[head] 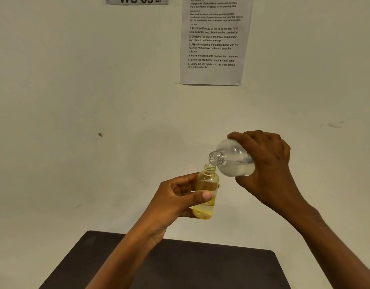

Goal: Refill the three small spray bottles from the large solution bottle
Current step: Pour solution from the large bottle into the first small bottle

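My left hand [175, 199] grips a small yellow-tinted bottle [206, 184] upright in the air, its cap off and some liquid in its bottom. My right hand [265, 163] grips the large clear solution bottle [232, 159], tipped over to the left. The large bottle's open neck [216, 158] sits right above the small bottle's mouth [209, 167]. Clear liquid lies along the lower side of the tilted large bottle. No other small bottles or caps are in view.
A dark table [200, 268] lies below my arms, its far edge near a pale wall [75, 122]. A printed instruction sheet [213, 42] and a sign [138, 0] hang on the wall.
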Motion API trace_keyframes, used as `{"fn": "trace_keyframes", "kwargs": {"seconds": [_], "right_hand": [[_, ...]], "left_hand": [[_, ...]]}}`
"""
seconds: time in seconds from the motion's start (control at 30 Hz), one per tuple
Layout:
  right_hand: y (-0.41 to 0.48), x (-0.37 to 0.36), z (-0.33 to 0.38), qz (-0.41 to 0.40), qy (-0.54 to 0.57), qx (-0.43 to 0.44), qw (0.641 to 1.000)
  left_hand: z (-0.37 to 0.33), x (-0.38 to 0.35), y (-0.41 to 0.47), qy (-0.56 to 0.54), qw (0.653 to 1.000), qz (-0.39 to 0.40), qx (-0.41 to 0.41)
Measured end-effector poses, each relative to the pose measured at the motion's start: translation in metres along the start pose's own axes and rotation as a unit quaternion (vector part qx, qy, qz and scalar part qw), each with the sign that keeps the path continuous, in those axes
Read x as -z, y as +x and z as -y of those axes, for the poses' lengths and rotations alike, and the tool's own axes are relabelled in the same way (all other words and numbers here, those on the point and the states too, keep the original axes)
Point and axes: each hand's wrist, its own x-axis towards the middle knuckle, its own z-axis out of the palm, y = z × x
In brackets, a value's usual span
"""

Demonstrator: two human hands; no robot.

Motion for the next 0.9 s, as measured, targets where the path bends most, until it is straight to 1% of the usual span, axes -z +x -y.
{"fn": "trace_keyframes", "kwargs": {"seconds": [0.9], "right_hand": [[0.0007,0.0002,-0.0003,0.004,0.003,-0.005,1.000]], "left_hand": [[0.0008,0.0015,0.0008,0.001,1.000,-0.001,0.001]]}}
